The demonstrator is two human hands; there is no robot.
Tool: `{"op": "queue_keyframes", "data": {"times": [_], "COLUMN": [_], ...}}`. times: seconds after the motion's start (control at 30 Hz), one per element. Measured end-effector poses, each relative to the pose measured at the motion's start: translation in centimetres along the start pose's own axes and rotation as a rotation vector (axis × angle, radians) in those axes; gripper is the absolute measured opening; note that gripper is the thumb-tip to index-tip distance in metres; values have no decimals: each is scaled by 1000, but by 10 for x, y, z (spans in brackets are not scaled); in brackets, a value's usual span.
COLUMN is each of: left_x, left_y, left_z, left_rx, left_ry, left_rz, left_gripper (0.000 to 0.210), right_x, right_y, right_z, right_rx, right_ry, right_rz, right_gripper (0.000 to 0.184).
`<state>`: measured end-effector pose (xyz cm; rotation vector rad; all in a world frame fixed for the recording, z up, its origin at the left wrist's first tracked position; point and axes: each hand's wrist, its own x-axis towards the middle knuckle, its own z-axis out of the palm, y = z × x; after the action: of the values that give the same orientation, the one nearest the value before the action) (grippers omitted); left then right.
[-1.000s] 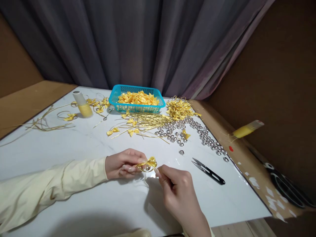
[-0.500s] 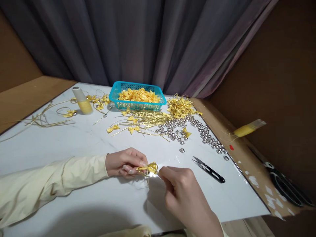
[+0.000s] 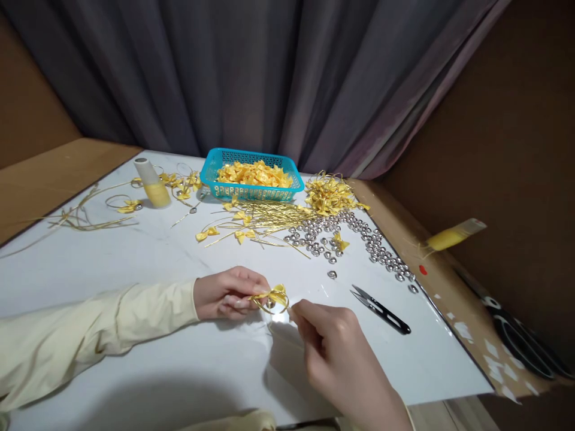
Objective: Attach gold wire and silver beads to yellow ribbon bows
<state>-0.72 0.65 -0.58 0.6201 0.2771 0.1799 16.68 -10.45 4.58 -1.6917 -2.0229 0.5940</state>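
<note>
Over the front middle of the white table, my left hand [image 3: 233, 294] is closed in a pinch on a yellow ribbon bow [image 3: 276, 293]. A gold cord [image 3: 287, 306] loops around the bow, and a small silver bead [image 3: 270, 304] hangs within the loop. My right hand [image 3: 327, 335] is closed too, thumb and forefinger pinched at the loop's right edge, seemingly on the cord; its fingertips partly hide what they grip. Black thread snips [image 3: 381, 311] lie to the right of my right hand, blades pointing away to the left.
Behind my hands stands a blue basket [image 3: 251, 191] of yellow bows. Gold cords [image 3: 274, 216], finished-looking bow loops [image 3: 330, 194] and silver beads [image 3: 381, 251] spread before it. Yellow thread spools stand left [image 3: 155, 188] and lie right [image 3: 456, 234]. Large scissors [image 3: 521, 335] rest on the right edge.
The bow has turned slightly in my left fingers, so the cord loop and silver bead show more clearly. My right hand has shifted slightly right, away from the bow.
</note>
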Motion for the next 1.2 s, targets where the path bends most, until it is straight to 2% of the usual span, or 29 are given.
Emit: {"op": "queue_keyframes", "data": {"times": [0.3, 0.77, 1.2], "left_x": [0, 0, -2], "left_y": [0, 0, 2], "left_z": [-2, -2, 2], "left_rx": [-48, -46, -125], "left_ry": [-27, -15, -2], "left_rz": [20, 26, 20], "left_gripper": [17, 15, 14], "right_x": [0, 2, 0], "right_y": [-4, -4, -3], "right_z": [-3, 0, 11], "right_rx": [141, 165, 208], "right_ry": [22, 48, 129], "right_rz": [-25, -48, -125], "right_gripper": [17, 18, 21]}}
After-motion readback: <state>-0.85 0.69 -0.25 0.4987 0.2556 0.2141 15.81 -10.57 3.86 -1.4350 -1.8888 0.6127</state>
